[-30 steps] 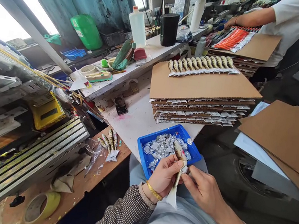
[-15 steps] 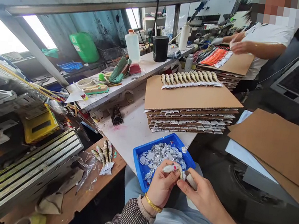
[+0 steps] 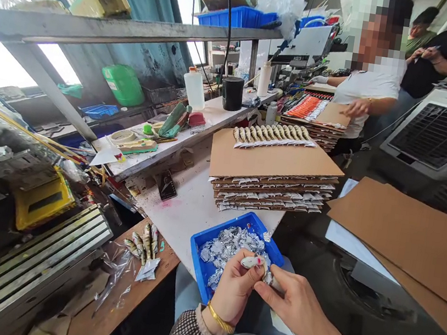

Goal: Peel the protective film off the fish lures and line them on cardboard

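My left hand (image 3: 235, 288) is closed around a small fish-shaped lure (image 3: 250, 262), pale with a pinkish-red spot, whose one end sticks out above the fingers. My right hand (image 3: 298, 300) pinches the lure's other end, where a silvery bit shows between thumb and fingers; exactly what it grips there is partly hidden. Just behind both hands sits a blue tray (image 3: 194, 249) heaped with crumpled silver foil pieces (image 3: 233, 244). To the left, several similar fish lures (image 3: 147, 243) with white tags at their tails lie on a brown board.
A stack of cardboard sheets (image 3: 274, 161) carries a row of fish lures (image 3: 272, 134) on top. More cardboard (image 3: 404, 243) lies at right. A phone-like dark object (image 3: 167, 186) rests on the white table (image 3: 187, 215). Beyond, a person in white (image 3: 367, 93) stands by orange lures (image 3: 307, 107).
The view has tilted up a little, so the scene sits lower. Both hands keep their hold on the lure with little movement. The co-worker's arm has lowered toward the cardboard.
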A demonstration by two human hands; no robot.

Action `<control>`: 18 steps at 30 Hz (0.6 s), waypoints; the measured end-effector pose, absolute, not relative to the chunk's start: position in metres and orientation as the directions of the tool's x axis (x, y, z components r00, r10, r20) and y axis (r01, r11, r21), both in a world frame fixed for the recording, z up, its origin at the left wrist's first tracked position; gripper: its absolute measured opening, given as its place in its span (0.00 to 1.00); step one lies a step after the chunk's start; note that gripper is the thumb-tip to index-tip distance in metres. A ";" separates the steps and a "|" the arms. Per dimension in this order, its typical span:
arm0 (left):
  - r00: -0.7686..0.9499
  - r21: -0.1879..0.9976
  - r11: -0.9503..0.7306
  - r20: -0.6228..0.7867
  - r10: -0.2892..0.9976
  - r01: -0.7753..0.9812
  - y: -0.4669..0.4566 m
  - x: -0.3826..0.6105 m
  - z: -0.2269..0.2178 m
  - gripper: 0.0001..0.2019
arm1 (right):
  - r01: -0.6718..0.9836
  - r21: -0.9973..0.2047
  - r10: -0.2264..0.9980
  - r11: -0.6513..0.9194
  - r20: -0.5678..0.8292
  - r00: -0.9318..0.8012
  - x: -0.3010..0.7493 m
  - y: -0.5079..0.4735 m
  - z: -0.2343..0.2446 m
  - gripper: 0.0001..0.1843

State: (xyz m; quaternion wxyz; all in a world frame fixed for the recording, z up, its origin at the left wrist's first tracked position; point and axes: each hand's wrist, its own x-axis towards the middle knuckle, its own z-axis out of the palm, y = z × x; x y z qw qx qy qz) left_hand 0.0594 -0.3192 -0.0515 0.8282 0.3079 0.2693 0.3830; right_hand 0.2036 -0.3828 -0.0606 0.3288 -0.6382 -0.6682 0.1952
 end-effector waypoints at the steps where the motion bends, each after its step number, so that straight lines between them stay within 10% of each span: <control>1: 0.561 0.716 0.513 -0.205 0.802 -0.473 -0.319 0.060 -0.052 0.17 | 0.731 -0.671 0.977 0.124 0.211 0.027 0.204 -0.383 -0.061 0.29; 18: 0.400 0.644 0.550 -0.381 0.834 -0.532 -0.311 0.069 -0.072 0.20 | 0.801 -0.598 0.953 0.032 0.259 0.156 0.200 -0.371 -0.077 0.35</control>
